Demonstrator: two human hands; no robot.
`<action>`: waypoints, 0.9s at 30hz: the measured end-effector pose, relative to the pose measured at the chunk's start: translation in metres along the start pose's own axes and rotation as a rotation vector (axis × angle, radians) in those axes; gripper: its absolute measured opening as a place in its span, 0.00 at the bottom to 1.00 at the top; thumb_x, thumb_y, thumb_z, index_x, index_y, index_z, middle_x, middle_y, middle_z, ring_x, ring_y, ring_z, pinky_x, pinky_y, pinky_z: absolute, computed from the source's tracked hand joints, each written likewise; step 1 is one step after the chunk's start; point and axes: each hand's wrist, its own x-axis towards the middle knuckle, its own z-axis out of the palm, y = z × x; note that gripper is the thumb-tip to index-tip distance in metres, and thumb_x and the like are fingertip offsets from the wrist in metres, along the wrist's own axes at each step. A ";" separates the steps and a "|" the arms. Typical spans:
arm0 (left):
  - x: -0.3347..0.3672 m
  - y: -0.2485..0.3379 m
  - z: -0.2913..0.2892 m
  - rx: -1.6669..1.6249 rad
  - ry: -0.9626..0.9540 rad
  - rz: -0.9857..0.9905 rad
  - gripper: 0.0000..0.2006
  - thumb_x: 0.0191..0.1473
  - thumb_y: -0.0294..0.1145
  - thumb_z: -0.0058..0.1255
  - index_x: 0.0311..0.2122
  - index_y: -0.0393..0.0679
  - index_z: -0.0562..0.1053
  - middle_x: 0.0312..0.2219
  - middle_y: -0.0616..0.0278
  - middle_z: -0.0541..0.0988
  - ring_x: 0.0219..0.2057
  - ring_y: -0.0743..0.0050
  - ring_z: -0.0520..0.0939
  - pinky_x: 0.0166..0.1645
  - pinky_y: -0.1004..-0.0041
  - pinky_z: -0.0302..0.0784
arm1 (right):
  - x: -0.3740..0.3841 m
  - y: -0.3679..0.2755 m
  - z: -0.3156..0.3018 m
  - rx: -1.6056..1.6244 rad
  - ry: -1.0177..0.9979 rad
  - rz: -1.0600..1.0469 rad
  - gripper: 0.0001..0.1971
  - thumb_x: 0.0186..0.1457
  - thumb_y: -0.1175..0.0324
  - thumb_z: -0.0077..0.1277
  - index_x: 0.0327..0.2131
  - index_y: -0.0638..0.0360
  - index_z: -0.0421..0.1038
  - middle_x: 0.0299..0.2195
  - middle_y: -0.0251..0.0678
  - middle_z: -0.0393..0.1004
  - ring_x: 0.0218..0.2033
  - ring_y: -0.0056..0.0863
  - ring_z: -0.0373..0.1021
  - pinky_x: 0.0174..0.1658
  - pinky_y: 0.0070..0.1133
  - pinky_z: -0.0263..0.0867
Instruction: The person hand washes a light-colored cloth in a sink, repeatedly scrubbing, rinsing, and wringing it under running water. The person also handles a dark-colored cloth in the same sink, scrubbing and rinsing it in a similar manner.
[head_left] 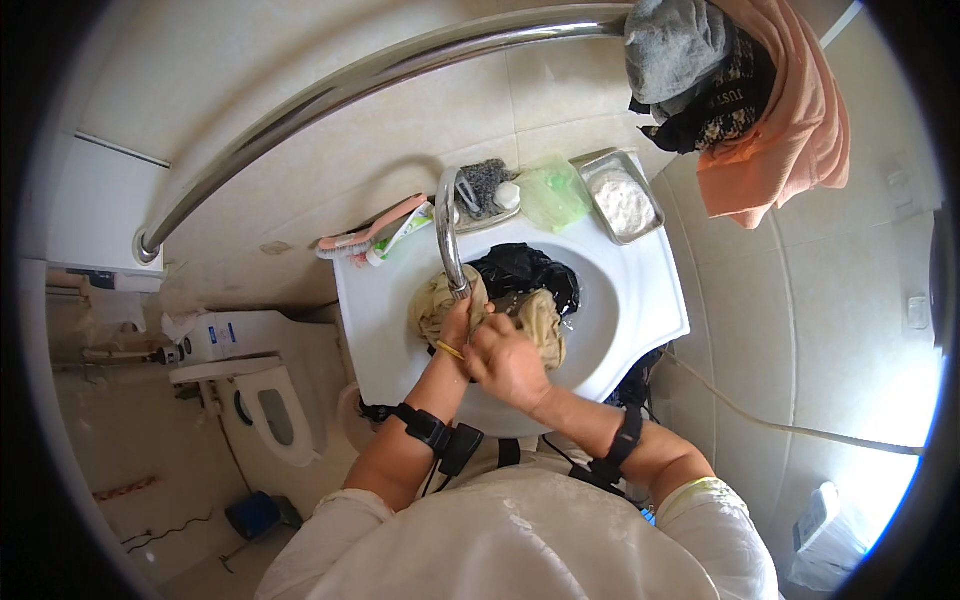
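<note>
In the white washbasin [635, 290], wet beige cloth [543, 330] lies bunched on both sides of my hands. Behind it rests a shiny black crumpled item [530, 272], fabric or plastic, I cannot tell which. My left hand [472, 318] is under the spout of the chrome faucet [447, 225], its fingers closed on the beige cloth and partly hidden. A yellow band [449, 350] circles that wrist. My right hand [507, 365] crosses in front, with curled fingers against the left hand and the cloth. What lies inside its grip is hidden.
Along the basin's back edge are a pink-handled brush [372, 230], a tube [400, 237], a grey scrubber [487, 187], a green plastic bag [553, 192] and a metal tray of white powder [622, 203]. Clothes [765, 120] hang from a chrome rail [390, 85]. A toilet [275, 410] stands left.
</note>
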 end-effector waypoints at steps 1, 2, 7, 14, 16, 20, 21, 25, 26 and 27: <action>-0.001 0.003 -0.001 -0.032 -0.223 -0.044 0.13 0.57 0.43 0.42 0.27 0.47 0.71 0.24 0.63 0.75 0.30 0.69 0.76 0.38 0.70 0.74 | 0.001 0.000 0.000 -0.026 -0.121 -0.022 0.10 0.47 0.63 0.50 0.25 0.60 0.68 0.25 0.46 0.68 0.24 0.44 0.69 0.27 0.33 0.67; 0.003 -0.006 -0.001 0.095 -0.174 0.085 0.12 0.57 0.41 0.41 0.32 0.45 0.71 0.29 0.62 0.75 0.33 0.69 0.76 0.41 0.69 0.73 | 0.002 0.002 0.000 -0.220 -0.187 0.062 0.11 0.48 0.61 0.49 0.25 0.59 0.68 0.24 0.46 0.69 0.22 0.44 0.69 0.27 0.33 0.66; 0.011 -0.037 0.008 0.099 0.241 0.232 0.12 0.55 0.31 0.46 0.44 0.38 0.70 0.40 0.61 0.75 0.42 0.68 0.76 0.48 0.66 0.72 | 0.029 0.057 -0.004 0.109 0.065 0.655 0.18 0.52 0.56 0.47 0.25 0.66 0.69 0.21 0.50 0.69 0.27 0.48 0.69 0.33 0.34 0.63; 0.018 -0.031 -0.002 0.292 0.648 0.284 0.28 0.47 0.41 0.59 0.50 0.36 0.67 0.48 0.59 0.70 0.49 0.70 0.69 0.52 0.69 0.64 | -0.015 0.102 0.015 -0.126 -0.163 0.905 0.27 0.43 0.56 0.52 0.42 0.68 0.61 0.40 0.59 0.67 0.41 0.52 0.68 0.46 0.36 0.63; 0.022 -0.031 -0.011 0.292 0.636 0.246 0.29 0.46 0.43 0.60 0.50 0.36 0.67 0.49 0.59 0.69 0.49 0.70 0.69 0.53 0.69 0.64 | -0.015 0.110 0.023 -0.148 -0.127 0.894 0.27 0.43 0.59 0.51 0.44 0.68 0.61 0.41 0.60 0.66 0.43 0.54 0.67 0.45 0.37 0.64; 0.024 -0.026 -0.023 0.327 0.555 0.170 0.28 0.48 0.42 0.58 0.51 0.40 0.66 0.48 0.60 0.71 0.48 0.68 0.70 0.52 0.67 0.65 | 0.013 0.121 0.028 -0.210 -0.302 0.903 0.22 0.42 0.63 0.51 0.41 0.68 0.67 0.38 0.57 0.71 0.40 0.50 0.69 0.44 0.36 0.65; 0.022 -0.023 -0.024 0.300 0.535 0.156 0.27 0.49 0.42 0.57 0.51 0.41 0.66 0.47 0.60 0.71 0.48 0.67 0.71 0.52 0.66 0.65 | 0.021 0.122 0.027 -0.184 -0.323 0.962 0.20 0.43 0.64 0.50 0.39 0.67 0.69 0.36 0.55 0.72 0.40 0.49 0.70 0.44 0.36 0.66; 0.020 -0.013 -0.019 0.102 0.395 0.135 0.20 0.51 0.42 0.54 0.47 0.45 0.69 0.45 0.62 0.73 0.46 0.64 0.74 0.50 0.63 0.69 | 0.010 0.079 0.025 0.040 0.097 0.762 0.12 0.44 0.68 0.47 0.32 0.65 0.70 0.31 0.52 0.74 0.37 0.50 0.70 0.43 0.35 0.65; 0.018 -0.009 -0.017 0.060 0.378 0.078 0.17 0.52 0.44 0.53 0.43 0.46 0.70 0.42 0.62 0.75 0.45 0.64 0.75 0.49 0.64 0.70 | 0.002 0.062 0.026 0.069 0.098 0.552 0.11 0.42 0.70 0.48 0.32 0.62 0.70 0.31 0.50 0.73 0.37 0.50 0.69 0.43 0.35 0.65; 0.018 -0.009 -0.015 0.046 0.247 0.086 0.18 0.53 0.47 0.50 0.41 0.44 0.72 0.39 0.62 0.77 0.43 0.64 0.75 0.49 0.63 0.70 | -0.005 0.049 0.027 -0.032 0.119 0.388 0.11 0.41 0.71 0.49 0.32 0.59 0.70 0.35 0.49 0.70 0.37 0.50 0.68 0.42 0.36 0.66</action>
